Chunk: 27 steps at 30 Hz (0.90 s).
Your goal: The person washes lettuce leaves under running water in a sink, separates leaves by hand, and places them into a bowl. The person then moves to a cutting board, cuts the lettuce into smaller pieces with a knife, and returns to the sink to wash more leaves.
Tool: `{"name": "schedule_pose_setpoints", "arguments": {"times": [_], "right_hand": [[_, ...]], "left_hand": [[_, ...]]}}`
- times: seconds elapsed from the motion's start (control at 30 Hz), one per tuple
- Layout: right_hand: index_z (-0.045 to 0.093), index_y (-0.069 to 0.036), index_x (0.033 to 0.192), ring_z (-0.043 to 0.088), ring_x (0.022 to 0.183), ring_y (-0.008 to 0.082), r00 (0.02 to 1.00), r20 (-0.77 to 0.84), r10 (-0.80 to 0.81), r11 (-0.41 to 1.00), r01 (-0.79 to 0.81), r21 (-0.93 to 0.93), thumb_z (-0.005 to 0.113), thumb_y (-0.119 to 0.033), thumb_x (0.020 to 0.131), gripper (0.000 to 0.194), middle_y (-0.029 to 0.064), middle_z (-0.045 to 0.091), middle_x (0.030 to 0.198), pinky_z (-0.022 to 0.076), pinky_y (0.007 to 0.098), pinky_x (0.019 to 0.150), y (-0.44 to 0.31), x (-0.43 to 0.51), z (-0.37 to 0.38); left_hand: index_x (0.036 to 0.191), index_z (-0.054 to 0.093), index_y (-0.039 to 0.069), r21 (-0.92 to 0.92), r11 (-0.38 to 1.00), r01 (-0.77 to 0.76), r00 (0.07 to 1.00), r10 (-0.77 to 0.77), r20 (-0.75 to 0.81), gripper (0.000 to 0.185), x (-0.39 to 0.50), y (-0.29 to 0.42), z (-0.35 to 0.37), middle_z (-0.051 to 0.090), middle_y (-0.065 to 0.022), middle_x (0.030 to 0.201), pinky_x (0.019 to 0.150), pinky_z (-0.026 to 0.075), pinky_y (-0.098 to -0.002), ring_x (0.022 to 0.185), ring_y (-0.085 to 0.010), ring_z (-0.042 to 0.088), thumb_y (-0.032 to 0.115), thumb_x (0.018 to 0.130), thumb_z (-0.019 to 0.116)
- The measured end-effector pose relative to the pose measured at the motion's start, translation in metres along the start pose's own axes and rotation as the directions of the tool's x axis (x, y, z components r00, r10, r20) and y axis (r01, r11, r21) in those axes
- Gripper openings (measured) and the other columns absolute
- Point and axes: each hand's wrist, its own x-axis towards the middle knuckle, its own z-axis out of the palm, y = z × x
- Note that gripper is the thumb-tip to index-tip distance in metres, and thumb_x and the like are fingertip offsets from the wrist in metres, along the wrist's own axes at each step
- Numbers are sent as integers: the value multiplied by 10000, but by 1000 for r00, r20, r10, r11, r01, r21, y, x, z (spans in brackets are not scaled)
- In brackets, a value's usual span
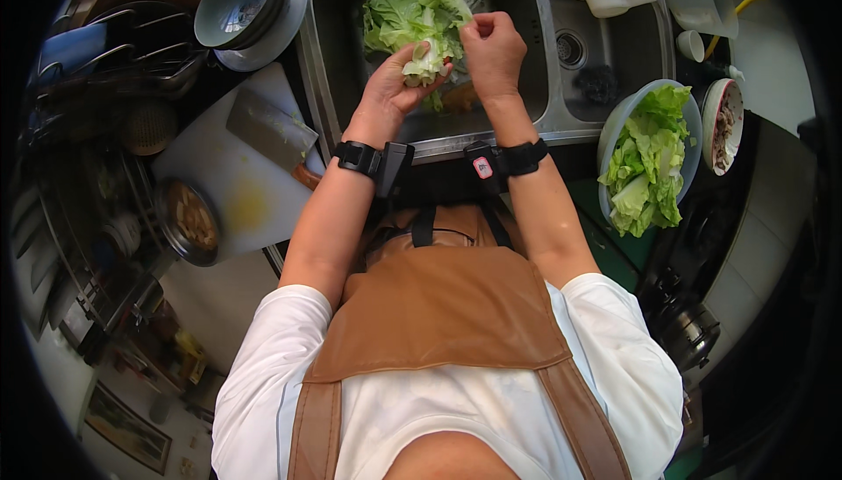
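Over the left basin of a stainless steel sink (pixel 431 151), my left hand (pixel 395 82) holds a head of leafy lettuce (pixel 408 16) by its pale base. My right hand (pixel 495 49) pinches the edge of one of its leaves, with the fingers closed on it. Behind the hands, water runs into the basin from the upper right. Something brownish lies on the basin floor below the lettuce, too dim to name. To the right of the sink, a pale blue bowl (pixel 608 135) holds loose lettuce leaves (pixel 648 158).
At left, a cleaver (pixel 270 128) lies on a white cutting board (pixel 263 217), beside a metal bowl of sliced food (pixel 187 220). Stacked bowls (pixel 237 6) stand behind. The right basin has a drain (pixel 569 49); a bowl of meat (pixel 723 125) sits further right.
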Motion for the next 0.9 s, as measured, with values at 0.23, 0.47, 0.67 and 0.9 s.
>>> {"name": "schedule_pose_setpoints", "arguments": {"times": [0.23, 0.47, 0.67, 0.9], "right_hand": [[596, 15, 929, 602, 572, 110, 878, 222, 424, 796, -478, 372, 604, -115, 873, 141, 97, 658, 787, 505, 225, 509, 6, -18, -41], [597, 3, 926, 592, 569, 100, 855, 242, 458, 756, -518, 401, 582, -101, 894, 110, 100, 662, 796, 499, 221, 501, 9, -30, -63], [581, 21, 885, 601, 554, 108, 797, 337, 502, 630, -603, 488, 581, -75, 866, 98, 109, 656, 761, 504, 241, 480, 5, -22, -56], [588, 32, 879, 609, 559, 122, 861, 276, 426, 723, -508, 468, 595, -57, 853, 93, 117, 655, 758, 523, 244, 506, 1, -21, -42]], "left_hand": [[1083, 528, 3, 10, 1000, 7, 997, -6, -80, 264, 0, 5, 0, 565, -168, 1090, 858, 535, -479, 993, -338, 567, 76, 859, 646], [1087, 528, 18, -6, 1000, 7, 996, -7, -86, 266, -10, 11, -12, 568, -167, 1091, 839, 538, -476, 993, -330, 569, 83, 859, 648], [1103, 512, 13, -1, 1000, 1, 997, -1, -80, 290, -15, 23, -30, 560, -179, 1092, 829, 549, -479, 981, -335, 574, 92, 860, 649], [1096, 517, 6, -44, 999, 20, 997, -23, -74, 280, -24, 28, -28, 563, -185, 1102, 838, 540, -489, 993, -345, 570, 81, 858, 645]]}}
